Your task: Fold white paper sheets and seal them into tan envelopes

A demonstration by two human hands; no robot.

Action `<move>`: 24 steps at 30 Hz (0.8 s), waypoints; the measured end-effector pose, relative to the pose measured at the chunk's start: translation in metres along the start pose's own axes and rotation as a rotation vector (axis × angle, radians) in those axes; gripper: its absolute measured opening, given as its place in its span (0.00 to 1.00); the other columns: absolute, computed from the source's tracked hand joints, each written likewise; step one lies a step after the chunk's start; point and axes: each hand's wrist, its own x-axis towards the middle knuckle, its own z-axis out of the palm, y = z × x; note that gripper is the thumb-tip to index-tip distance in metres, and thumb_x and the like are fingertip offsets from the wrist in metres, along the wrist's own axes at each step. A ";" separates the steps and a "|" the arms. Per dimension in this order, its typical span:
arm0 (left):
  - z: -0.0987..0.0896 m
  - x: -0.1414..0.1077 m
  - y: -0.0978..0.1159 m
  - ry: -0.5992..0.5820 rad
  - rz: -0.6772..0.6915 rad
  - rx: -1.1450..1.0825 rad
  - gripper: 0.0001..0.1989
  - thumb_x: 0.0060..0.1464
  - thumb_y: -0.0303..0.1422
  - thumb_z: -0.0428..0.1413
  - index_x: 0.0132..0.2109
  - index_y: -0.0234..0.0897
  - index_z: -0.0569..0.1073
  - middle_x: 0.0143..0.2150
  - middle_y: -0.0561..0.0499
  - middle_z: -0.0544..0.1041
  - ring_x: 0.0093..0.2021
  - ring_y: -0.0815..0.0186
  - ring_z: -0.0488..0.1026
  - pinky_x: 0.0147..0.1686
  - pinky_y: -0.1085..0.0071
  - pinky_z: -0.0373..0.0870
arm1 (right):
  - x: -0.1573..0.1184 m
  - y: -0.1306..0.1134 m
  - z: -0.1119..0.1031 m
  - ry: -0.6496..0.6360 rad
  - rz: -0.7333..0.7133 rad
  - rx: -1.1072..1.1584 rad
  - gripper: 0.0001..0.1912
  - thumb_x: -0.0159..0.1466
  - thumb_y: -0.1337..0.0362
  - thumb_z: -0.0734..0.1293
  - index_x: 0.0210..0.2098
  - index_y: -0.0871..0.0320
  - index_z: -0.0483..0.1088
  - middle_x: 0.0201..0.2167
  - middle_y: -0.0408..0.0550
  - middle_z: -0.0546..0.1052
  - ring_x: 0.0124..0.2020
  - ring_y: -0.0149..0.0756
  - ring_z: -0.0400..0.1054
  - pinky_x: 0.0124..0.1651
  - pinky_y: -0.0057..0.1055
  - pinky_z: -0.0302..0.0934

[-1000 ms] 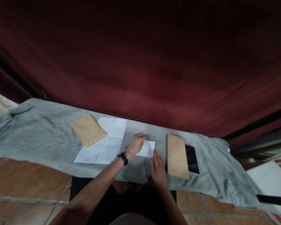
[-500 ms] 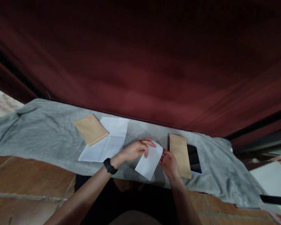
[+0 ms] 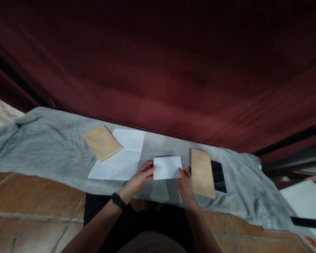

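Between my hands is a small folded sheet of white paper (image 3: 167,167), its long side running left to right. My left hand (image 3: 144,173), below a black wristband, pinches its left edge. At the lower right corner, my right hand (image 3: 185,178) grips it with the thumb on top. Left of them a larger white sheet with fold creases (image 3: 130,160) lies flat, partly covered by a brown envelope (image 3: 102,142). Just right of my right hand lies a stack of brown envelopes (image 3: 202,174).
A dark-screened tablet or phone (image 3: 219,177) lies partly under the right-hand envelopes. Grey cloth (image 3: 55,147) covers the long narrow surface. Dark red fabric (image 3: 158,88) rises behind it. Tiled floor (image 3: 37,207) shows in front, and a white panel (image 3: 307,202) stands at the far right.
The white paper has turned from a slanted, upright position to lying level. My left hand has moved from its top to its left edge; my right hand now grips its lower right corner.
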 end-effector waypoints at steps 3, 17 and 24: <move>-0.002 0.006 -0.013 0.128 0.101 0.218 0.35 0.49 0.31 0.65 0.64 0.38 0.66 0.36 0.51 0.79 0.36 0.62 0.77 0.36 0.69 0.72 | 0.001 0.005 0.005 0.001 -0.014 -0.078 0.19 0.49 0.51 0.74 0.36 0.53 0.71 0.29 0.41 0.78 0.29 0.36 0.73 0.27 0.28 0.65; 0.006 0.017 -0.018 0.338 0.466 1.225 0.26 0.56 0.23 0.51 0.62 0.36 0.70 0.52 0.41 0.76 0.49 0.56 0.77 0.52 0.61 0.73 | -0.014 -0.002 0.001 -0.086 -0.768 -1.182 0.19 0.71 0.63 0.56 0.56 0.57 0.72 0.54 0.59 0.74 0.55 0.47 0.68 0.58 0.47 0.64; 0.031 0.017 -0.031 0.226 0.682 1.587 0.26 0.64 0.25 0.42 0.66 0.29 0.65 0.69 0.36 0.64 0.70 0.50 0.59 0.66 0.49 0.59 | -0.016 0.011 0.036 -0.420 -0.883 -1.296 0.25 0.75 0.65 0.50 0.67 0.61 0.62 0.67 0.55 0.65 0.70 0.40 0.55 0.71 0.45 0.50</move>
